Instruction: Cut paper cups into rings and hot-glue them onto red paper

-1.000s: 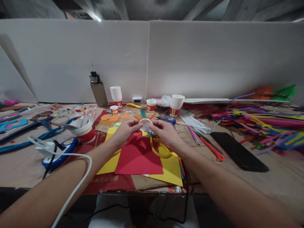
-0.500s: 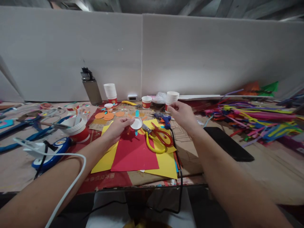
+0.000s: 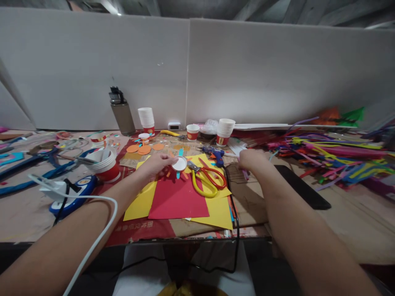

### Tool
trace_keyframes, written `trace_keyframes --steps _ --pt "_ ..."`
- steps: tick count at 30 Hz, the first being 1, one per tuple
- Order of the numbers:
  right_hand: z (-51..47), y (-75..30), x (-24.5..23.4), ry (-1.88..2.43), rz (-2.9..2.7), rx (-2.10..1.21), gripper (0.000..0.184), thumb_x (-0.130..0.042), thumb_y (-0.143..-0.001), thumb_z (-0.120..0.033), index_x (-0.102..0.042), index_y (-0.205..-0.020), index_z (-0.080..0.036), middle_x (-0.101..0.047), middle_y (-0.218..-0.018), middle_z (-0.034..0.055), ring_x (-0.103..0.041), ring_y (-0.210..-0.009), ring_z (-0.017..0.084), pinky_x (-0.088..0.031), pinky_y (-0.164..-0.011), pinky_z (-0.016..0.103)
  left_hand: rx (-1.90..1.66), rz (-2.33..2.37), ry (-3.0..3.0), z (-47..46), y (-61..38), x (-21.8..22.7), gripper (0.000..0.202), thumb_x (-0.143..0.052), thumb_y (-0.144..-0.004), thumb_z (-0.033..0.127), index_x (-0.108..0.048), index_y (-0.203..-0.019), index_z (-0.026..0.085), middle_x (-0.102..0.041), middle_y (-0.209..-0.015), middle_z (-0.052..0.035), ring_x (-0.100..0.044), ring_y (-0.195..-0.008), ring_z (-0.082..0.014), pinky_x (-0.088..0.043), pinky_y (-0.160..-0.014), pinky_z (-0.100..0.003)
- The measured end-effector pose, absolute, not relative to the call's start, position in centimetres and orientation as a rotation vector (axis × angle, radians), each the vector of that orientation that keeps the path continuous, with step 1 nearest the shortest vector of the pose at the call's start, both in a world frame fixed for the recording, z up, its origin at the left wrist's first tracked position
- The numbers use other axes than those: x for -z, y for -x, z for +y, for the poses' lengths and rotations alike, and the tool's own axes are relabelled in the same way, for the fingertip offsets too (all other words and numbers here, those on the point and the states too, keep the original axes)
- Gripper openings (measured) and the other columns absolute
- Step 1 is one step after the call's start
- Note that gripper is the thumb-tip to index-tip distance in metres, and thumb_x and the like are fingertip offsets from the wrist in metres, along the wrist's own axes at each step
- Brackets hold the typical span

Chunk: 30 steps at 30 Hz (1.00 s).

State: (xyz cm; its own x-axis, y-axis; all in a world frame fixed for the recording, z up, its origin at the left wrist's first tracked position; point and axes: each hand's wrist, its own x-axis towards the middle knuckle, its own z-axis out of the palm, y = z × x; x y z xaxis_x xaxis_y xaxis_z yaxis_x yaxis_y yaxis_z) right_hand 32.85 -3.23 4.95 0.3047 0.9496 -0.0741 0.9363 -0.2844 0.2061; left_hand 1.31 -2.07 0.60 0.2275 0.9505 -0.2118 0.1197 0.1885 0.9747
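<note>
My left hand [image 3: 160, 165] pinches a small paper cup [image 3: 179, 163] by its side, its white round end facing me. Blue and orange paper strips stick out around the cup. It is held above a red paper sheet [image 3: 180, 201] and yellow sheets [image 3: 220, 211]. To the right of the stack of cups, my right hand [image 3: 254, 161] is low over the cardboard with its fingers curled and mostly hidden. A thin pinkish-purple piece [image 3: 246, 174] shows under it, beside a whitish strip [image 3: 236, 146]. Scissors with yellow and red handles [image 3: 205, 183] lie on the paper.
A blue glue gun [image 3: 218, 157] with a black cord lies between my hands. Cup stacks [image 3: 226, 131] [image 3: 146, 120], a single cup [image 3: 193, 132] and a bottle [image 3: 121, 113] stand behind. Colourful pipe cleaners [image 3: 333, 160] and a black phone [image 3: 300, 187] are right; a white cable crosses my left forearm.
My right hand has moved right and down, away from the cup stack, to the whitish strip. My left hand still holds the small cup. The view has shifted slightly.
</note>
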Motion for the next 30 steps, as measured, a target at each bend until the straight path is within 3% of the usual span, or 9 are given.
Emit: trace_keyframes --steps 7,10,13,15,19,21,24,26,30 --pt "-3.2 -33.0 -4.6 -2.448 1.808 -0.055 0.029 -0.066 -0.076 -0.029 -0.074 -0.097 -0.011 -0.071 -0.099 0.0244 -0.067 -0.101 0.033 -0.049 -0.084 0.041 -0.701 1.250 -1.290 -2.5 -1.3 -0.9 0.035 -0.085 -0.055 0.040 -0.062 -0.061 0.015 -0.045 -0.037 0.0038 -0.031 -0.029 -0.0043 -0.013 -0.034 -0.018" --pt "-3.2 -33.6 -5.2 -2.508 1.838 -0.041 0.028 -0.066 -0.075 -0.028 -0.073 -0.094 -0.009 -0.070 -0.097 0.0251 -0.067 -0.097 0.034 -0.049 -0.080 0.041 -0.647 1.270 -1.360 -3.0 -1.3 -1.4 0.035 -0.084 -0.057 0.042 -0.062 -0.054 0.015 -0.045 -0.034 0.0019 -0.034 -0.027 -0.0066 -0.015 -0.034 -0.021" --pt "-3.1 -33.7 -5.7 -2.565 1.967 0.014 0.024 -0.060 -0.080 -0.029 -0.072 -0.089 -0.011 -0.071 -0.090 0.0187 -0.068 -0.086 0.028 -0.049 -0.073 0.035 -0.561 1.317 -1.506 -2.9 -0.8 -2.1 0.039 -0.082 -0.061 0.043 -0.059 -0.044 0.016 -0.048 -0.032 -0.0026 -0.041 -0.027 -0.0107 -0.020 -0.034 -0.023" --pt "-3.0 -32.9 -5.6 -2.640 2.168 0.274 0.023 -0.055 -0.084 -0.032 -0.070 -0.086 -0.014 -0.070 -0.081 0.0110 -0.064 -0.072 0.020 -0.048 -0.064 0.029 -0.570 1.364 -1.593 -2.5 -0.1 -2.6 0.040 -0.083 -0.061 0.038 -0.057 -0.039 0.017 -0.047 -0.030 -0.0029 -0.040 -0.027 -0.0105 -0.020 -0.036 -0.024" --pt "-3.4 -29.7 -4.7 -2.531 2.512 1.725 0.023 -0.067 -0.078 -0.038 -0.062 -0.079 -0.016 -0.060 -0.066 0.0016 -0.048 -0.053 0.009 -0.045 -0.054 0.025 -0.789 1.447 -1.734 -2.0 0.6 -3.7 0.042 -0.082 -0.063 0.034 -0.055 -0.036 0.018 -0.042 -0.029 -0.0010 -0.034 -0.031 -0.0090 -0.015 -0.038 -0.026" --pt "-3.9 -27.8 -4.3 -2.349 2.509 2.127 0.030 -0.075 -0.070 -0.041 -0.060 -0.075 -0.016 -0.053 -0.060 -0.0025 -0.047 -0.053 0.008 -0.043 -0.053 0.023 -0.938 1.436 -1.800 -2.4 0.1 -4.1 0.041 -0.077 -0.070 0.038 -0.058 -0.041 0.017 -0.047 -0.035 -0.0016 -0.038 -0.037 -0.0095 -0.020 -0.042 -0.025" --pt "-4.9 -25.4 -4.0 -2.093 2.554 2.442 0.034 -0.079 -0.064 -0.042 -0.063 -0.079 -0.016 -0.055 -0.063 -0.0042 -0.047 -0.055 0.007 -0.041 -0.054 0.022 -0.951 1.208 -1.758 -3.6 -1.4 -4.0 0.031 -0.067 -0.079 0.045 -0.071 -0.068 0.016 -0.065 -0.059 -0.0047 -0.051 -0.049 -0.0117 -0.032 -0.048 -0.023" --pt "-5.6 -24.2 -3.9 -1.973 2.574 2.530 0.035 -0.079 -0.064 -0.040 -0.064 -0.084 -0.017 -0.060 -0.070 -0.0035 -0.049 -0.057 0.007 -0.041 -0.056 0.022 -0.840 1.053 -1.736 -4.4 -2.5 -3.5 0.035 -0.061 -0.083 0.048 -0.071 -0.077 0.016 -0.065 -0.063 -0.0047 -0.051 -0.051 -0.0114 -0.035 -0.050 -0.023" --pt "-6.4 -22.8 -3.6 -1.803 2.674 2.534 0.031 -0.078 -0.067 -0.036 -0.065 -0.088 -0.017 -0.064 -0.077 -0.0018 -0.053 -0.061 0.009 -0.042 -0.060 0.024 -0.729 0.834 -1.637 -5.7 -3.7 -3.2 0.027 -0.064 -0.081 0.043 -0.067 -0.073 0.017 -0.062 -0.062 -0.0018 -0.049 -0.049 -0.0096 -0.034 -0.048 -0.022"
